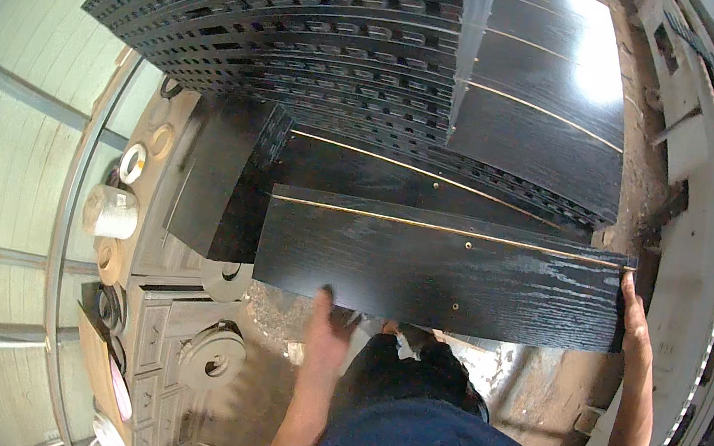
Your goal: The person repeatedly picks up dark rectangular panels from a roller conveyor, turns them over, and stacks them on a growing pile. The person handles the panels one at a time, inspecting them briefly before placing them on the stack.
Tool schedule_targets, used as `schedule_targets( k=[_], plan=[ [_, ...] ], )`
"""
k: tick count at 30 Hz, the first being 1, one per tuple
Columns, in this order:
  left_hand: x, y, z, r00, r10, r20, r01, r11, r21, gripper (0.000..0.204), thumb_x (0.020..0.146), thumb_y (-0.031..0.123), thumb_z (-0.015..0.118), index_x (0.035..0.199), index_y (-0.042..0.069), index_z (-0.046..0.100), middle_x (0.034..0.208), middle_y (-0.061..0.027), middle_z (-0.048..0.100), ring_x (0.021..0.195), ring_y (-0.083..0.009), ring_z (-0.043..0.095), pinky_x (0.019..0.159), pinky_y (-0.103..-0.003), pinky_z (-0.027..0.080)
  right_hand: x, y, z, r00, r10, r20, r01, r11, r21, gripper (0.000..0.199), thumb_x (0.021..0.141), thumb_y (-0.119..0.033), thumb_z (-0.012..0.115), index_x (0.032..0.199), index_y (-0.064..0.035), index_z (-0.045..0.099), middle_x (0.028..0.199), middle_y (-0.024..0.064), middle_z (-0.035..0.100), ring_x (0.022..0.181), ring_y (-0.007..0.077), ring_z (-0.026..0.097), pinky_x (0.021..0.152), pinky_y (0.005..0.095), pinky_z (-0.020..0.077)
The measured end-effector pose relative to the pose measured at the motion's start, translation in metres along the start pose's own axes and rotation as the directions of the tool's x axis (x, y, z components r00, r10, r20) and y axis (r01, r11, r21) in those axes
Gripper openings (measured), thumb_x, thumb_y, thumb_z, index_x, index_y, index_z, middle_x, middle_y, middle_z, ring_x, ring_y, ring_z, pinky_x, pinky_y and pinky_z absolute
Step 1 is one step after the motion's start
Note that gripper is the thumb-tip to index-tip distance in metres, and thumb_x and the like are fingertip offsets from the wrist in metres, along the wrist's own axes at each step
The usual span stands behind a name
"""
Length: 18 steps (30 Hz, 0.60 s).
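The fingers of the left hand (327,320) curled over the near long edge of a black wood-grain board (443,271), gripping it toward its left end. The fingers of the right hand (633,318) lay flat and close together against the board's right short end, the thumb near its upper corner, so both hands held the board between them. The board lay level and crosswise in front of the person, with a thin pale line running along its far edge and two small holes showing in its face.

Just beyond it sat a stack of similar black boards (542,103) with pale stripes, and to their left a stack of black panels cut with rows of slots (297,15). A smaller black panel (214,175) leaned just left of the held board.

Farther left, a dusty counter (161,323) carried a white roll (110,211), rings of tape (133,163) and a pale spool (211,355). The floor (528,384) below the board was dusty.
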State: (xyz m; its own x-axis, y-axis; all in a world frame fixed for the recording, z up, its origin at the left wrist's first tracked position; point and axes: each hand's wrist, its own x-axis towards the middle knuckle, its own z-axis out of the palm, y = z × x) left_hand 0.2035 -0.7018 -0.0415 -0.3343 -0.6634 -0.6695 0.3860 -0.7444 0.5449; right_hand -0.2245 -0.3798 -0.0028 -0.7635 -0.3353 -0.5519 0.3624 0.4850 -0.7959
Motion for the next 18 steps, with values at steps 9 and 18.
schedule_targets(
  k=[9, 18],
  plan=[
    [0.065, 0.02, 0.037, 0.986, 0.073, 0.152, -0.08, 0.996, 0.039, 0.053, 0.092, 0.039, 0.065, 0.132, 0.006, 0.052, 0.12, -0.0112, 0.061, 0.108, -0.0275, 0.059, 0.092, -0.049, 0.05, -0.005, -0.001, 0.021, 1.0, 0.015, -0.004, -0.015, 0.989, 0.149, 0.077, 0.087, -0.066, 0.059, 0.125, 0.0005, 0.062, 0.118, 0.0102, 0.065, 0.104, 0.0203, 0.061, 0.093, 0.0327, 0.0469],
    [0.118, 0.072, 0.066, 0.998, 0.036, -0.052, -0.031, 0.995, 0.094, 0.054, 0.088, 0.038, 0.071, 0.126, 0.004, 0.055, 0.121, -0.0119, 0.06, 0.11, -0.0299, 0.057, 0.096, -0.054, 0.042, 0.004, 0.004, 0.06, 0.976, -0.21, -0.054, 0.215, 0.97, 0.111, 0.071, 0.089, -0.052, 0.065, 0.125, 0.0085, 0.058, 0.117, 0.0144, 0.064, 0.102, 0.0226, 0.062, 0.089, 0.0336, 0.0479]
  ],
)
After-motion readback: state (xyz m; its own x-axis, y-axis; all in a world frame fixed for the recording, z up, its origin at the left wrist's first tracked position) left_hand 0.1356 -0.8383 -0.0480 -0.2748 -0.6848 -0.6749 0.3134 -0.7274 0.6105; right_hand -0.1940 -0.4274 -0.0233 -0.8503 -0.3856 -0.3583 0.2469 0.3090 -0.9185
